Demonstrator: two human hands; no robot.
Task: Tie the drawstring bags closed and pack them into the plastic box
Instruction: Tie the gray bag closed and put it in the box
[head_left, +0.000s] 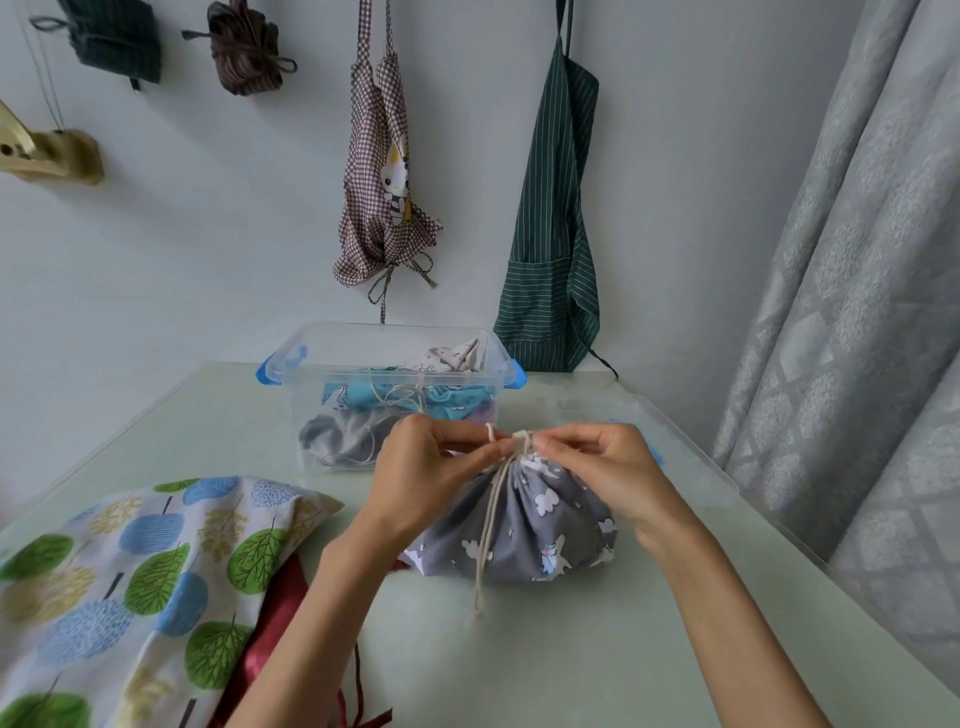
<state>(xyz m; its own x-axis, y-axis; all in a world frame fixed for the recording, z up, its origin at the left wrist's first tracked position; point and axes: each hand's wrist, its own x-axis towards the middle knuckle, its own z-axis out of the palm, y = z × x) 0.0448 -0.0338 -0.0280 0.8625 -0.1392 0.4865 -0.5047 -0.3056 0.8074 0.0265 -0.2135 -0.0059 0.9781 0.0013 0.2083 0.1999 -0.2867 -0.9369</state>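
The task looks partly done: the clear plastic box (390, 395) at the far side of the tabletop (519, 649) already holds several packed bags, a turquoise one and a dark grey one among them, with a pale printed one behind. In front of the box sits the grey bag (524, 525), soft woven cotton printed with small white clouds and animals, its mouth gathered into tight pleats. The left hand (421, 467) and the right hand (597, 467) meet at that gathered top, each pinching the cream cord (488, 530) between thumb and fingertips, so the knot seems to be in the making; loose twisted ends trail down the front of the bag onto the tabletop. Still waiting to the left are a large flat tree-print bag (140, 577), white with round green, blue and mustard trees, and under its edge a shiny dark red bag (275, 639) with a thin cord. Neither appears tied or packed yet.
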